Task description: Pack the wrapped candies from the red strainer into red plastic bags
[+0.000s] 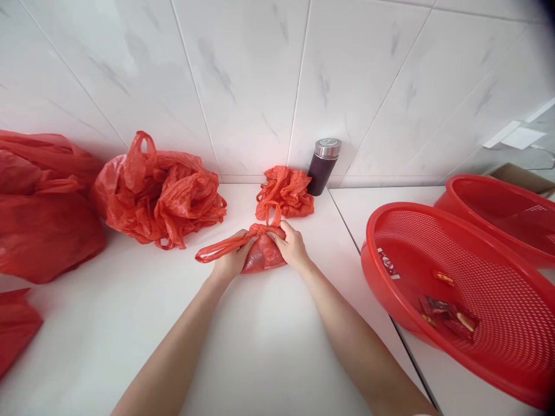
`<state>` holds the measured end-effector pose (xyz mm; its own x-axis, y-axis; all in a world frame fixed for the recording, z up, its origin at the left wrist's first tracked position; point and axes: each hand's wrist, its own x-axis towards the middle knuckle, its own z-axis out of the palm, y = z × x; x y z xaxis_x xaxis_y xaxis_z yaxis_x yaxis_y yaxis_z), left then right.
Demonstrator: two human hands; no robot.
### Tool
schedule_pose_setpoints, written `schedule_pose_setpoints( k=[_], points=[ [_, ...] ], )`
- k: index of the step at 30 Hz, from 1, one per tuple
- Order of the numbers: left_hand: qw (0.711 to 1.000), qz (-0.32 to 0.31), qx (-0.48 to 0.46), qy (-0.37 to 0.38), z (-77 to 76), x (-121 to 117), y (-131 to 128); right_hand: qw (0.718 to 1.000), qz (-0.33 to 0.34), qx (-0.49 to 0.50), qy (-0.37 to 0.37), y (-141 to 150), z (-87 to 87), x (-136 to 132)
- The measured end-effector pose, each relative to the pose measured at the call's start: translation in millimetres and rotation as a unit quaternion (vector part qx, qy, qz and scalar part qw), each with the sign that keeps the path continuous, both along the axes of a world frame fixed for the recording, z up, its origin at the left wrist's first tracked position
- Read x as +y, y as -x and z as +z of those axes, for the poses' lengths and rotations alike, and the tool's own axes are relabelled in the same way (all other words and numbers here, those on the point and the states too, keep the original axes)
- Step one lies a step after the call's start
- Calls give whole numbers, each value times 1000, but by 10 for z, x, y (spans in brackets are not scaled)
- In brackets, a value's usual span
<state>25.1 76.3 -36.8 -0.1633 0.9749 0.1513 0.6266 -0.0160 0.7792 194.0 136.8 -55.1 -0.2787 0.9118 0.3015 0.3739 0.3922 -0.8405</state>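
Observation:
A small red plastic bag (263,254) with something inside it sits on the white table in front of me, its contents only dimly visible through the film. On its left side my left hand (232,257) is closed on the bag's gathered top, and one long handle loop stretches out over that hand to the left. My right hand (291,245) grips the right side, thumb pressed on the front near the top. The other handle loop stands up between the hands. Just behind lies a crumpled red plastic bag (286,190).
A dark flask (323,167) with a silver lid stands by the tiled wall. Crumpled red bags (160,190) and a large full red bag (47,214) lie left. At right, a red plastic basket (407,231) holds several small packets (451,315), with another red basket (494,196) behind.

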Motion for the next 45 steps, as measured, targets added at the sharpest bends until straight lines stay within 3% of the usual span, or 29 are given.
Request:
schedule_pose_setpoints(
  k=[14, 22, 29, 37, 45],
  points=[
    [975, 40, 134, 175, 63, 34, 91, 991, -26, -129, 13, 53, -63, -19],
    [959, -6, 169, 226, 0, 97, 146, 994, -30, -107, 20, 40, -71, -9],
    [978, 1, 134, 160, 37, -2, 146, 998, -39, -37, 43, 5, -75, 13],
    [999, -36, 37, 18, 73, -67, 14, 997, 22, 39, 59, 11, 26, -54],
    [995, -6, 97, 21, -108, 29, 36, 996, 11, -78, 48, 65, -15, -50]
  ],
)
